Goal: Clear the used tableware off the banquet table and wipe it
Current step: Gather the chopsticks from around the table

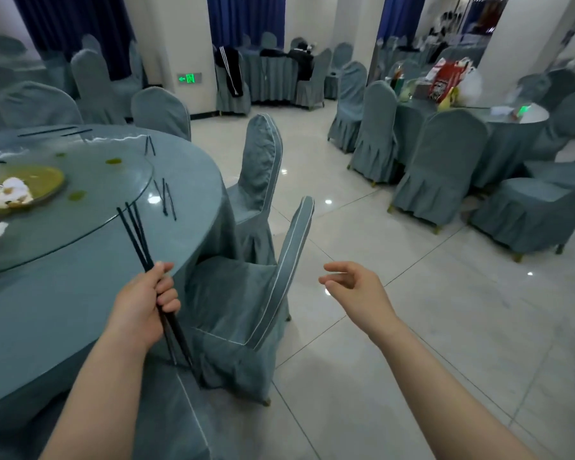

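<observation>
The left hand (140,307) pinches a loose bundle of black chopsticks (136,234) over the tabletop's (63,310) near edge while the right hand (356,287) hangs relaxed and empty, so a slack pinch could drop them onto the floor (412,293).

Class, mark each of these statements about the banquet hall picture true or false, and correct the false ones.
1. The left hand holds black chopsticks. True.
2. The right hand grips a cloth. False: it holds nothing, fingers relaxed.
3. More chopsticks lie on the round table. True.
4. The glass turntable is clean. False: it carries green smears and a dirty plate.
5. The nearest chair is bare wood. False: it wears a blue-grey fabric cover.
</observation>
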Demonstrator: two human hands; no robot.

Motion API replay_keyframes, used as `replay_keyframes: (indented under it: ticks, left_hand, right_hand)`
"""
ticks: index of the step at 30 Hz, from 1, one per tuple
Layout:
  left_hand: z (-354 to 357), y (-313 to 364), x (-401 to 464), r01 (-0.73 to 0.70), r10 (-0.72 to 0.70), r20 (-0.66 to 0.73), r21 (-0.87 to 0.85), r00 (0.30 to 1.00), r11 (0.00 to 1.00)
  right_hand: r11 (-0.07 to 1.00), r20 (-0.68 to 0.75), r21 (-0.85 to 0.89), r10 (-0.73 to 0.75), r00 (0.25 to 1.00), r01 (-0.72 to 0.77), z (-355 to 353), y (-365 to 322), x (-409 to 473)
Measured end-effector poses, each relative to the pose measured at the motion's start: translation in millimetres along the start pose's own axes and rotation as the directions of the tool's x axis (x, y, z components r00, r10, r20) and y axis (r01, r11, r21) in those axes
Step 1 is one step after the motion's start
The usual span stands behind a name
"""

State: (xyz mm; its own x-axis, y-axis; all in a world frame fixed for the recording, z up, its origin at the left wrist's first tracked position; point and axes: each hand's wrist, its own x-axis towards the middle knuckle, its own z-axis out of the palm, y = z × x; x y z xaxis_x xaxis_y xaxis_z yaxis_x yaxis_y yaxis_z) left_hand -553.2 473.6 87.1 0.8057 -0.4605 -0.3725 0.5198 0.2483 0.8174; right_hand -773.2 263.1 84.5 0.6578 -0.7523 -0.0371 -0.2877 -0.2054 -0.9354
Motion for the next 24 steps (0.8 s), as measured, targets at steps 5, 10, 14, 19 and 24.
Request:
replay_keyframes:
  ticks: [5, 10, 14, 19, 24]
  left_hand:
    - [82, -21, 85, 0.035, -0.035, 0.102, 0.010, 0.994, 0.999]
    - [155, -37, 151, 0.013, -0.016, 0.109, 0.028, 0.994, 1.000]
    - [212, -41, 198, 0.005, -0.014, 0.099, 0.091, 0.995, 0.996]
    - [282, -51, 267, -0.035, 0.034, 0.015, 0.118, 0.999, 0.992]
    - [335, -58, 321, -0.065, 0.074, -0.154, 0.068, 0.985, 0.996]
  right_hand:
    - [0.997, 0.082, -0.073, -0.003, 0.997, 0.009, -39, -2, 105]
    - [0.993, 0.135, -0.095, -0.050, 0.990, 0.063, -79, -6, 197]
    - [0.998, 0.172, -0.055, -0.031, 0.985, 0.041, -112, 8, 273]
    - [0.997, 0.269, -0.014, -0.064, 0.961, 0.070, -144, 32, 391]
    - [0.994, 0.413, 0.007, -0.101, 0.905, 0.108, -164, 45, 511]
